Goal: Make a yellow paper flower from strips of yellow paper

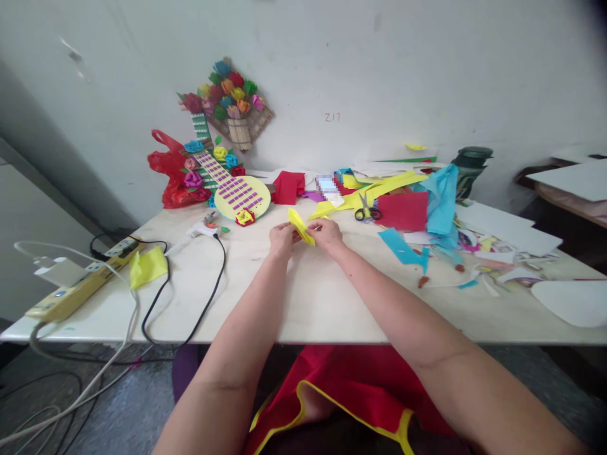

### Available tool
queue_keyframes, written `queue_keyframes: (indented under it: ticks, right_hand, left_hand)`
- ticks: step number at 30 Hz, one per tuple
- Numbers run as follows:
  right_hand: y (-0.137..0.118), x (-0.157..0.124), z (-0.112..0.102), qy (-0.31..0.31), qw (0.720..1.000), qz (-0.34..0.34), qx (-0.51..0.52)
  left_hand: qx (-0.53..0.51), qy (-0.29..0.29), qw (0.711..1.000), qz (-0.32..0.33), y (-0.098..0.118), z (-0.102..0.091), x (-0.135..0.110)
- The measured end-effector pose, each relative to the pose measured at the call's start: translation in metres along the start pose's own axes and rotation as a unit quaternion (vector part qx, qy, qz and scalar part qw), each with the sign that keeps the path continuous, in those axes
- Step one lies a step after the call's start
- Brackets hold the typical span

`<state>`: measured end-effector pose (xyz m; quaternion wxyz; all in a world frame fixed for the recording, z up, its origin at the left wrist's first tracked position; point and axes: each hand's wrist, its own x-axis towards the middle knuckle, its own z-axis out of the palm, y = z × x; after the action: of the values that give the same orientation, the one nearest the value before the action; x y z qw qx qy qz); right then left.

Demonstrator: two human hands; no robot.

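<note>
Between my two hands, just above the middle of the white table (256, 303), is a small folded piece of yellow crepe paper (300, 226). My left hand (282, 239) grips its left side with bent fingers. On the other side, the thumb and fingers of my right hand (325, 234) pinch the paper. Beyond my left hand lies a round yellow paddle shape (256, 188) with purple strips and a red and yellow paper flower (245, 217). Black-handled scissors (367, 210) rest beyond my right hand, near long yellow paper strips (379, 191).
A glue gun (205, 227) and a yellow power strip (80, 284) with cables are at the left, beside a yellow paper square (148, 266). Red paper (402, 212), blue paper (442, 205) and scraps cover the right. Paper flowers (232, 91) stand against the wall.
</note>
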<state>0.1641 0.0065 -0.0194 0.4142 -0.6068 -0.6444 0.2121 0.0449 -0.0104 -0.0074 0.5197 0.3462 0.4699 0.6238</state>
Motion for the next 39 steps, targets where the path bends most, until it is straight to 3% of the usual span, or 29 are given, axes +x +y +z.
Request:
queue_keyframes:
  ticks: [8,14,24,33,39]
  right_hand:
    - [-0.004,-0.003,-0.003,-0.014,1.000,0.015,-0.002]
    - [-0.002,0.000,0.000,-0.018,1.000,0.018,-0.001]
    - [0.001,0.006,0.013,-0.073,0.997,-0.003,0.006]
    - [-0.014,0.016,0.020,-0.136,0.990,-0.042,0.022]
    - [-0.009,0.018,0.037,-0.132,0.985,-0.036,0.106]
  left_hand:
    - [-0.029,-0.001,0.999,-0.019,0.003,0.002,0.000]
    - [-0.014,-0.026,1.000,0.002,0.002,0.001,-0.001]
    - [-0.018,0.027,0.998,0.049,0.000,-0.002,0.006]
    - [-0.002,0.073,0.995,0.070,0.002,-0.013,0.016]
    - [-0.006,0.031,0.998,0.062,0.003,-0.018,0.017]
